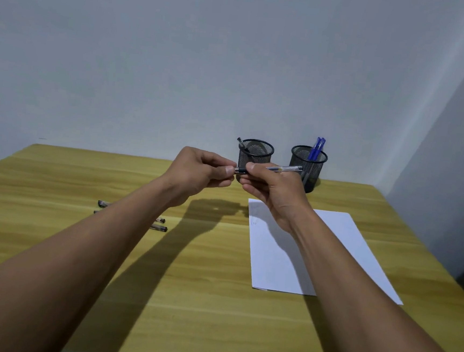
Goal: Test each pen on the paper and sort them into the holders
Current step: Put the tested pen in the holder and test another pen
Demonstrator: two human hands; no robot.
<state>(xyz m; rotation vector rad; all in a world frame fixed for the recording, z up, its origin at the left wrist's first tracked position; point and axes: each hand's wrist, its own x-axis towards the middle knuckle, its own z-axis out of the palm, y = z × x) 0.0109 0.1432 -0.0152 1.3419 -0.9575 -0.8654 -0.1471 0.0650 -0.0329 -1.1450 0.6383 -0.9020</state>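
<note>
We hold both forearms out over the bench (pixel 56 177), hands raised in front of the left mesh holder (pixel 256 155). Our right hand (pixel 273 190) grips a clear pen (pixel 284 169) lying level; our left hand (pixel 197 172) pinches its dark cap end. White paper (pixel 282 264) lies below the right wrist.

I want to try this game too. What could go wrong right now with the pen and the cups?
1. Both hands, left hand and right hand, hold the pen in the air; its dark cap could slip and fall onto the table.
2. The spare pens lie under the left forearm, which might roll them away.
</note>
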